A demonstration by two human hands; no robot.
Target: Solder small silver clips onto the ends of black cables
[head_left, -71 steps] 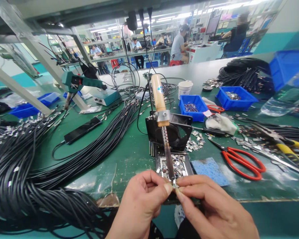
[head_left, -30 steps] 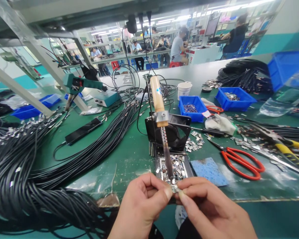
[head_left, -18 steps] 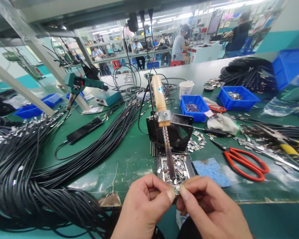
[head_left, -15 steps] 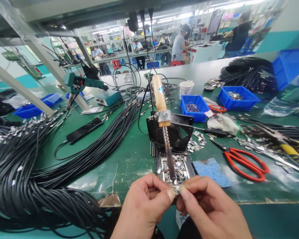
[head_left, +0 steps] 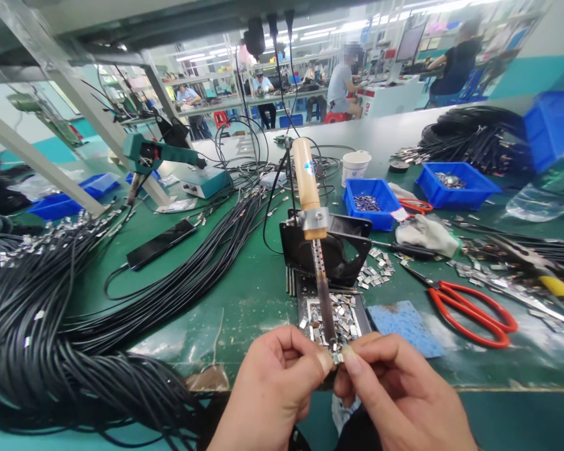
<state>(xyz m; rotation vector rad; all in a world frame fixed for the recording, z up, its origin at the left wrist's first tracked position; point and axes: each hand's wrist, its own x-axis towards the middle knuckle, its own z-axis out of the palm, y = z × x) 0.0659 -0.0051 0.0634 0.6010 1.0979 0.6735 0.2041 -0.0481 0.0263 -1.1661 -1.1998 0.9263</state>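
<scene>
My left hand (head_left: 272, 388) and my right hand (head_left: 399, 394) meet at the bench's front edge, thumbs and forefingers pinched together on a small metal piece (head_left: 337, 358). The piece sits right under the tip of a soldering iron (head_left: 316, 241) with a wooden handle, clamped on a black stand (head_left: 331, 250). Just behind my fingers a small tray (head_left: 336, 313) holds several metal clips. What else my fingers hold is hidden.
A big bundle of black cables (head_left: 66, 326) fills the left side. Red-handled scissors (head_left: 470, 307) and a blue sponge (head_left: 402, 319) lie to the right. Blue bins (head_left: 369, 200) (head_left: 455, 181), a white cup (head_left: 355, 166) and a green tool (head_left: 155, 153) stand behind. People work at far benches.
My hands stay pinched together under the iron's tip. The view has shifted slightly, so the bench sits a little further right in the picture.
</scene>
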